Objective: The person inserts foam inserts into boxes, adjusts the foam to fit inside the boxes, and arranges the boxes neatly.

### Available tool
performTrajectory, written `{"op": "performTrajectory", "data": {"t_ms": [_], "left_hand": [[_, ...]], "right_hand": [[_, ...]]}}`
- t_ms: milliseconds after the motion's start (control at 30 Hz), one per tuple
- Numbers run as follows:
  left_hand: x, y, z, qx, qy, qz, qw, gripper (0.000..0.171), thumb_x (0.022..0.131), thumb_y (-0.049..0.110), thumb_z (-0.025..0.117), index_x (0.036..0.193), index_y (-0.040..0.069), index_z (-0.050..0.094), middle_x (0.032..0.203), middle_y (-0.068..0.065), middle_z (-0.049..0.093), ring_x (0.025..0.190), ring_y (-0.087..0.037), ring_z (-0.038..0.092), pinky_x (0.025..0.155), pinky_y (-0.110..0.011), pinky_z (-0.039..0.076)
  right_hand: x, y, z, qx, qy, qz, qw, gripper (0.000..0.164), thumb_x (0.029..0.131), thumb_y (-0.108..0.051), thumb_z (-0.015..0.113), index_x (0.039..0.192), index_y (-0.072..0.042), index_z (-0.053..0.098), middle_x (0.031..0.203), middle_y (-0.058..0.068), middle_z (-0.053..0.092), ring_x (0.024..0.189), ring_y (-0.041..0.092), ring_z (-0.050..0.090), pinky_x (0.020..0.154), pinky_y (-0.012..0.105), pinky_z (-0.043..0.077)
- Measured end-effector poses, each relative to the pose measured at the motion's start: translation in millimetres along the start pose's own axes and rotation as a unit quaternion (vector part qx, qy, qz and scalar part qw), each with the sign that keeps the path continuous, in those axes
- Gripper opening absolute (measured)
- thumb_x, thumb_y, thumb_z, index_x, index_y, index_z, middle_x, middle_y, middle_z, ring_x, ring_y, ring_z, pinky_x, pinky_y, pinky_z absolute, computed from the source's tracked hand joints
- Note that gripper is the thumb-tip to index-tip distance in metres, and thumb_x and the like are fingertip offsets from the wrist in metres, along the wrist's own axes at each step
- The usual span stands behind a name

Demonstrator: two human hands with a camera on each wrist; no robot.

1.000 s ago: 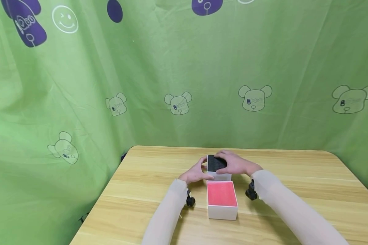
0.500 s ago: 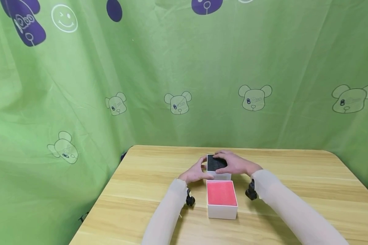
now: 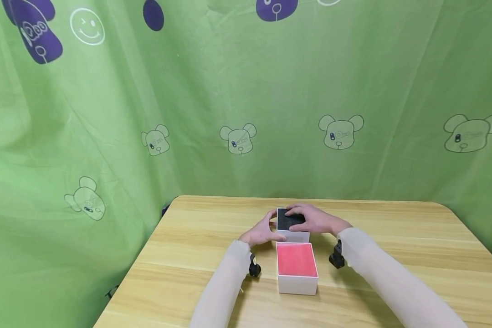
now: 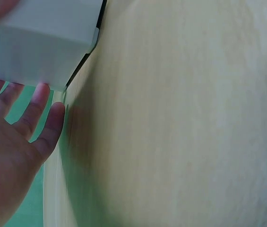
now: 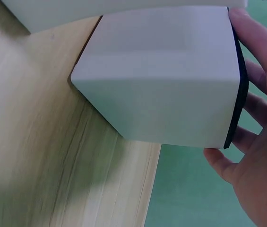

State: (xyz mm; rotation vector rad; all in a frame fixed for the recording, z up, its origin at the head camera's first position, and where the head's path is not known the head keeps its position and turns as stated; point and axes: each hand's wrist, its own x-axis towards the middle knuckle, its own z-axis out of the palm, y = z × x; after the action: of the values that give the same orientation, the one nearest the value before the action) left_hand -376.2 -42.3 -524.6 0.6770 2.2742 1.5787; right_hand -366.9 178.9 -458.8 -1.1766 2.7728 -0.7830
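Observation:
On the table, a white box with a black top [image 3: 284, 219] stands behind a second white box with a red top [image 3: 296, 259]. My left hand [image 3: 263, 231] holds the black-topped box from its left, thumb on the near side and fingers round the far side. In the left wrist view, its fingertips [image 4: 41, 90] meet the white wall [image 4: 34, 59]. Spread over the black top, my right hand [image 3: 315, 219] rests with fingertips on it and thumb at the near edge. The right wrist view shows the black layer [image 5: 240, 94] along the box's rim beneath that hand.
A light wooden table [image 3: 393, 255] carries both boxes. Behind it hangs a green curtain [image 3: 287, 82] with bear prints. The red-topped box stands close in front of the black-topped one, between the two forearms. Each wrist wears a small black camera [image 3: 337, 256].
My right hand has shifted slightly to the right on the black top, leaving more of it in view. The left hand and both boxes stay in place.

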Motion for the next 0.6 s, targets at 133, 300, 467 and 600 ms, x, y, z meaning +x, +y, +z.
{"op": "performTrajectory", "data": {"t_ms": [133,300,467,600], "left_hand": [[-0.6,1.5,-0.2,0.0,-0.002,0.007,1.0,0.098,0.074,0.01,0.081,0.149,0.013,0.017,0.146,-0.002,0.03,0.118,-0.017,0.047,0.086,-0.025,0.047],[-1.1,3.2,-0.2,-0.002,-0.005,0.01,0.9999,0.096,0.075,0.01,0.08,0.149,0.014,0.019,0.146,-0.002,0.03,0.118,-0.018,0.046,0.086,-0.025,0.047],[0.1,0.6,0.3,-0.002,-0.004,0.005,1.0,0.098,0.074,0.011,0.081,0.149,0.016,0.018,0.145,0.001,0.031,0.117,-0.016,0.047,0.086,-0.024,0.047],[0.4,-1.5,-0.6,-0.004,-0.001,0.004,1.0,0.099,0.074,0.01,0.081,0.15,0.015,0.017,0.145,0.0,0.032,0.117,-0.016,0.048,0.086,-0.025,0.048]], "right_hand": [[0.9,-0.3,-0.2,0.001,-0.003,0.001,1.0,0.045,0.086,-0.033,0.069,0.122,-0.006,0.062,0.136,0.017,0.047,0.122,0.036,0.044,0.099,0.051,0.038],[1.9,0.7,0.6,-0.001,-0.003,-0.013,1.0,0.043,0.088,-0.034,0.067,0.121,-0.006,0.063,0.134,0.018,0.049,0.121,0.037,0.046,0.097,0.052,0.039],[2.5,0.5,1.4,-0.003,-0.003,-0.022,1.0,0.042,0.088,-0.033,0.067,0.12,-0.005,0.064,0.132,0.018,0.05,0.12,0.037,0.046,0.097,0.051,0.039],[-0.8,-0.7,-0.5,-0.007,-0.002,-0.013,1.0,0.041,0.088,-0.031,0.067,0.12,-0.005,0.063,0.133,0.018,0.05,0.121,0.038,0.045,0.1,0.053,0.037]]}}
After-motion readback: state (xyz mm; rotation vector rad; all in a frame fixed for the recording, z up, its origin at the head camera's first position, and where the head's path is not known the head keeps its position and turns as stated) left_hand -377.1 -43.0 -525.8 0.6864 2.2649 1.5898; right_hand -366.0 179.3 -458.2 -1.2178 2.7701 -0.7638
